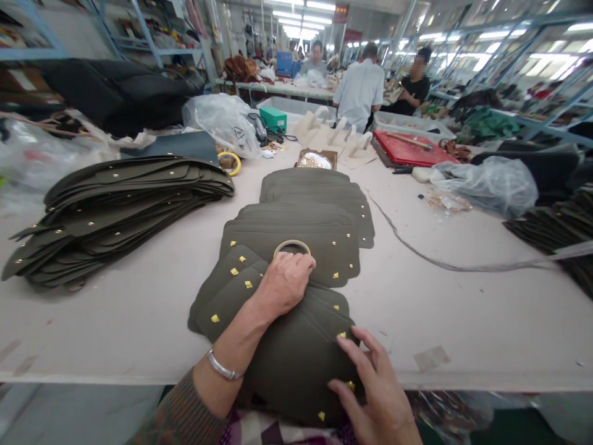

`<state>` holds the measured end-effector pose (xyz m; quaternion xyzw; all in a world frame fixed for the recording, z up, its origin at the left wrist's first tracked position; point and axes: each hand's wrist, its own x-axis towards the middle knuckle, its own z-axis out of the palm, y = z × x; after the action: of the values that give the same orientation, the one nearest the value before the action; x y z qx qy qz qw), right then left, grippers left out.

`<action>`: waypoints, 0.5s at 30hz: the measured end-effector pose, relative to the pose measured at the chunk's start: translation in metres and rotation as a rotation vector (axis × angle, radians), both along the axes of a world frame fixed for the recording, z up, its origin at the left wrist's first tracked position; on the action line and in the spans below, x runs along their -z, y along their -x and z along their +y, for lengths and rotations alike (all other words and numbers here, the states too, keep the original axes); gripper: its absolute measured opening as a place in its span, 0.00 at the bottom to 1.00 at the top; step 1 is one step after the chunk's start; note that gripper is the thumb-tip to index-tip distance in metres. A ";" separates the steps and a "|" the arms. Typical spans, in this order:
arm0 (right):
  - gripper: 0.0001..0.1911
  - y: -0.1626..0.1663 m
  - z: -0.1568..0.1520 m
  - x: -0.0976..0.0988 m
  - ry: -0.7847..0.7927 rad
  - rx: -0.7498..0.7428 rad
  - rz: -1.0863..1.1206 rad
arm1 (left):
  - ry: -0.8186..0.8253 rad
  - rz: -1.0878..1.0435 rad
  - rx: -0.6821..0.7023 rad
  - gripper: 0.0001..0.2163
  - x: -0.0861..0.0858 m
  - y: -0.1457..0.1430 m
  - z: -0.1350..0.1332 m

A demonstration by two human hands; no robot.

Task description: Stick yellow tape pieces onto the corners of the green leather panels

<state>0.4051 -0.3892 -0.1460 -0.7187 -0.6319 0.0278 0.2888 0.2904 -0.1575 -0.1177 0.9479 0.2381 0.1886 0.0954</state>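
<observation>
Fingers curled, my left hand (287, 281) is closed on a thin roll of yellow tape (291, 243) above overlapping dark olive panels. My right hand (373, 386) is open, thumb and fingers apart, at the right edge of the nearest panel (296, 364). Its fingertips are beside small yellow tape pieces (341, 335) stuck on that panel. The nearest panel overhangs the table's front edge toward my lap. Farther off lies a fanned stack of similar panels (287, 216), some with small metal studs (348, 235).
A tall stack of olive panels (125, 210) stands at left beside another yellow tape roll (229, 162). A box of studs (317, 161) sits behind the panels. A cord (417, 258) crosses the table (445, 321) at right. People (360, 86) work farther back.
</observation>
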 end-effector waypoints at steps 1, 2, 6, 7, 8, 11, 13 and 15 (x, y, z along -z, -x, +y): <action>0.25 -0.003 0.007 -0.008 0.004 -0.001 0.039 | 0.017 0.000 -0.010 0.08 0.000 0.002 0.002; 0.23 -0.006 0.015 -0.015 0.012 0.001 0.079 | 0.033 0.004 -0.024 0.08 0.000 0.004 0.005; 0.19 -0.018 0.045 -0.029 0.036 -0.047 0.207 | 0.061 -0.018 -0.100 0.07 -0.006 0.003 0.008; 0.18 -0.020 0.050 -0.027 0.044 -0.078 0.230 | 0.060 -0.035 -0.116 0.07 -0.009 0.002 0.007; 0.17 -0.022 0.052 -0.024 0.048 -0.110 0.242 | 0.059 -0.054 -0.125 0.07 -0.013 -0.001 0.006; 0.18 -0.031 0.055 -0.009 0.004 -0.159 0.204 | 0.079 -0.126 -0.098 0.07 -0.028 -0.011 0.003; 0.20 -0.037 0.056 0.001 -0.032 -0.205 0.169 | 0.078 -0.174 -0.097 0.07 -0.042 -0.018 0.003; 0.20 -0.040 0.057 0.004 -0.042 -0.243 0.162 | 0.075 -0.198 -0.082 0.08 -0.058 -0.023 0.001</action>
<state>0.4455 -0.3327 -0.1504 -0.6260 -0.6895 0.1070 0.3482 0.3130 -0.1566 -0.0599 0.9098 0.2732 0.2762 0.1462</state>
